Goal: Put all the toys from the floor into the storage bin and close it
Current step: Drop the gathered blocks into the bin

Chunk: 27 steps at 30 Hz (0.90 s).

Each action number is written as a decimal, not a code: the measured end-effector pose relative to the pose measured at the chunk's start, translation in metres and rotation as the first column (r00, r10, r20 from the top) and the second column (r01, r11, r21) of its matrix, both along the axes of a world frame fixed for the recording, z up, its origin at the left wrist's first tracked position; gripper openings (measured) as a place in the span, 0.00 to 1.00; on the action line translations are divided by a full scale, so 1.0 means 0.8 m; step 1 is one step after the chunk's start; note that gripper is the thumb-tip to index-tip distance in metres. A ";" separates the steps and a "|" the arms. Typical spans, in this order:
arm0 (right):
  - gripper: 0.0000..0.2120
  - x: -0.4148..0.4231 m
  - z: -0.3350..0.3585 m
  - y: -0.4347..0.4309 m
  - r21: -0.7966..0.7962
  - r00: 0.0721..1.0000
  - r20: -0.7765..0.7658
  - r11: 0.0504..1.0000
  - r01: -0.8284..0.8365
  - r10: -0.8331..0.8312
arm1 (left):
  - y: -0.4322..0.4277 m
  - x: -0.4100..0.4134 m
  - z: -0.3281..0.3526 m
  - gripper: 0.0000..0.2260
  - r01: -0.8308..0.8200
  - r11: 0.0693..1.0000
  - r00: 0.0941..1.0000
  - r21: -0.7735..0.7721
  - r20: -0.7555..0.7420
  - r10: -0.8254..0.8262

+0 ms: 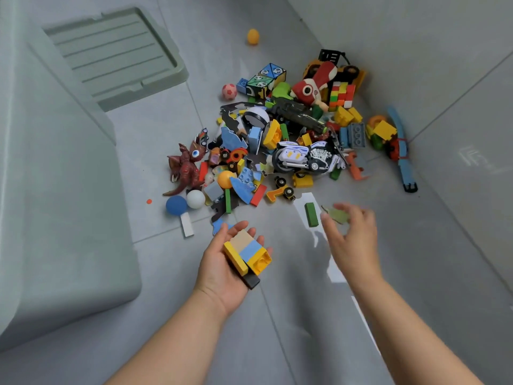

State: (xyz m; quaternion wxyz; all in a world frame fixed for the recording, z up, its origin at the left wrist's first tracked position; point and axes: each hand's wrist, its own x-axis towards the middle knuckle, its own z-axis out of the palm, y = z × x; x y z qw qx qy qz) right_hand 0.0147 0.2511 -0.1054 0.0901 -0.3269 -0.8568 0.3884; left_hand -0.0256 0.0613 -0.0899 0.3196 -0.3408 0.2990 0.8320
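A heap of toys [277, 140] lies on the grey floor: bricks, balls, a red dragon [184, 165], a white motorbike [308, 158] and puzzle pieces. The pale green storage bin [55, 204] stands at the left, and its lid [116, 54] lies on the floor behind it. My left hand [222, 270] is palm up in front of the heap and carries a stack of bricks [248, 254], yellow, tan, blue and black. My right hand [352, 240], blurred, pinches a pale green flat piece [337, 215] just right of a green block [311, 213].
An orange ball [253, 36] lies apart at the back. A blue ball [176, 205], a white ball [195, 199] and a white block [186, 224] sit at the heap's near left. A wall runs along the right, where a blue track piece [402, 162] lies.
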 end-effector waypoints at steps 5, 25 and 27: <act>0.24 -0.027 -0.062 0.083 0.216 0.895 0.436 0.955 -0.203 0.092 | 0.000 0.008 -0.004 0.13 -0.013 0.999 1.000 -0.029 0.022 0.014; 0.10 -0.042 -0.063 -0.009 0.160 0.983 0.140 0.977 -0.142 0.120 | -0.012 0.004 0.014 0.15 -0.063 0.997 0.998 -0.052 -0.020 0.062; 0.10 -0.039 -0.066 -0.004 0.147 0.992 0.096 0.984 -0.101 0.088 | -0.015 0.003 0.016 0.15 -0.074 0.996 0.997 -0.055 -0.022 0.073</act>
